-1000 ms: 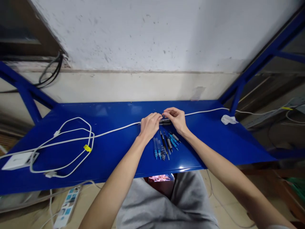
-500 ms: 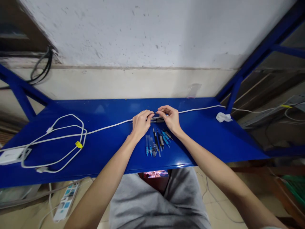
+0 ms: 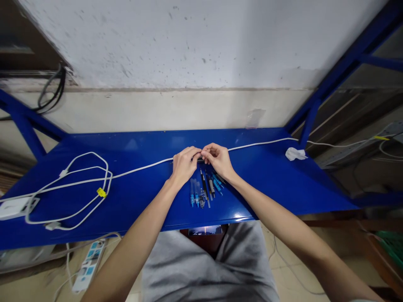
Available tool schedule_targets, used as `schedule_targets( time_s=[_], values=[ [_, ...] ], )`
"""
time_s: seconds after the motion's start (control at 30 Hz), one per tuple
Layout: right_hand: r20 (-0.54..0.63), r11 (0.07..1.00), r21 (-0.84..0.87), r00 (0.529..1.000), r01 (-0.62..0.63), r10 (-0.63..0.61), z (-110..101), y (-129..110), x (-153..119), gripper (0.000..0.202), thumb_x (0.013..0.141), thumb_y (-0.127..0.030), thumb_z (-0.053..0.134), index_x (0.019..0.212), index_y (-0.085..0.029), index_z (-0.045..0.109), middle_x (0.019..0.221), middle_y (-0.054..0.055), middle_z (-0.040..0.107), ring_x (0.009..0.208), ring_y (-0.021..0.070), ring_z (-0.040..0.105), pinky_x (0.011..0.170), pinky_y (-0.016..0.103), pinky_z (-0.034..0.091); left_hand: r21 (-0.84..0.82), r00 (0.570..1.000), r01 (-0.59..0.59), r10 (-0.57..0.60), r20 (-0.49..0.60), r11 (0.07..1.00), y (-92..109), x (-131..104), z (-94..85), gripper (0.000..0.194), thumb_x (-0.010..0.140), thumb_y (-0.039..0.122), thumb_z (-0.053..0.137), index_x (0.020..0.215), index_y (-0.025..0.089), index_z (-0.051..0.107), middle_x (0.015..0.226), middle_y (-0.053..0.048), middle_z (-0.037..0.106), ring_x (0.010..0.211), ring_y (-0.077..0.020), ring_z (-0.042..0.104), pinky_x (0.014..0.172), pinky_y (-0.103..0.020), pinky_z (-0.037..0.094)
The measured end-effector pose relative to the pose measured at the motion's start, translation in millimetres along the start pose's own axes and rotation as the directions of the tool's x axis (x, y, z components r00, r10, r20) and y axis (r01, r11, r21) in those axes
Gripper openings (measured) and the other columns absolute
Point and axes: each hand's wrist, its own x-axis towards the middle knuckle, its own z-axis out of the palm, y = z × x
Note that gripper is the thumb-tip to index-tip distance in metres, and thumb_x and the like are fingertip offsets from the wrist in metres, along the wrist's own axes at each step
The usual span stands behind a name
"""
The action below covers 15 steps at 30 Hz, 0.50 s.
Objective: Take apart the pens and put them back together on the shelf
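Over the blue table, my left hand point(image 3: 185, 162) is closed in a pinch, its fingertips meeting those of my right hand point(image 3: 218, 158). My right hand is pinched too. Whatever small piece sits between the fingertips is hidden by them. Just below my hands lie pen parts: clear barrels with blue ends point(image 3: 194, 193), thin dark ink refills point(image 3: 204, 184), a grey piece point(image 3: 212, 188) and bright blue pieces point(image 3: 217, 183). Behind my fingers, something slim is mostly covered.
A white cable point(image 3: 141, 168) runs across the blue table point(image 3: 267, 184) behind my hands. Looped white cable with a yellow tag point(image 3: 101, 192) and a white adapter point(image 3: 17, 207) lie at left. Crumpled tissue point(image 3: 296, 154) is at right. A power strip point(image 3: 89, 266) lies on the floor.
My right hand has moved left, so the fingertips of both hands now touch. A small thin piece visible between them before is now covered. The pen parts lie as before.
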Motion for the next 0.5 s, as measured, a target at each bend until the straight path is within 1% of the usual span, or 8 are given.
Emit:
schedule_targets(
  time_s=[0.17,0.23,0.33,0.37,0.5],
  values=[
    [-0.101,1.000,0.012,0.995,0.002,-0.001,4.0,-4.1,-3.6,0.035,0.089,-0.057,0.066,0.089,-0.023,0.059,0.071,-0.001,0.062,0.053,0.0121,0.055,0.051,0.026,0.047,-0.059,1.000,0.005,-0.006,-0.024,0.998,3.7,1.4,-1.6,0.025,0.104,0.031,0.049,0.102,0.022,0.073,0.098,-0.003,0.074,0.091,-0.0163,0.068,0.082,-0.025,0.049],
    [-0.110,1.000,0.023,0.994,0.014,-0.011,3.9,-5.0,-3.9,0.034,0.089,-0.056,0.067,0.089,-0.023,0.059,0.071,-0.002,0.061,0.053,0.0122,0.055,0.049,0.026,0.045,-0.059,1.000,0.008,-0.009,-0.019,0.998,4.3,1.7,-1.9,0.026,0.104,0.032,0.049,0.102,0.022,0.073,0.098,-0.003,0.074,0.091,-0.0162,0.068,0.081,-0.025,0.049],
    [-0.075,1.000,0.022,0.997,0.016,-0.014,4.4,-5.2,-4.6,0.036,0.086,-0.056,0.071,0.085,-0.022,0.061,0.071,-0.002,0.059,0.054,0.0120,0.056,0.045,0.025,0.043,-0.046,1.000,0.004,-0.004,-0.003,0.999,4.7,1.5,-2.1,0.026,0.104,0.030,0.049,0.102,0.022,0.074,0.095,-0.003,0.074,0.090,-0.0162,0.068,0.080,-0.025,0.048],
    [-0.079,1.000,0.028,0.997,0.011,-0.009,4.8,-5.3,-5.0,0.038,0.086,-0.057,0.071,0.085,-0.021,0.060,0.070,-0.002,0.059,0.053,0.0117,0.057,0.044,0.024,0.042,-0.050,1.000,0.002,-0.002,-0.002,0.999,5.1,1.3,-2.1,0.026,0.104,0.031,0.049,0.102,0.022,0.074,0.095,-0.003,0.074,0.089,-0.0161,0.068,0.079,-0.025,0.048],
    [-0.165,0.995,0.096,0.986,-0.001,0.017,7.2,-6.1,-6.5,0.043,0.085,-0.062,0.070,0.091,-0.022,0.056,0.071,-0.003,0.063,0.049,0.0105,0.057,0.040,0.022,0.041,-0.108,0.999,-0.010,0.006,-0.033,0.994,8.2,0.9,-2.3,0.026,0.104,0.032,0.050,0.102,0.021,0.073,0.097,-0.003,0.074,0.087,-0.0150,0.067,0.078,-0.025,0.047]
  ],
)
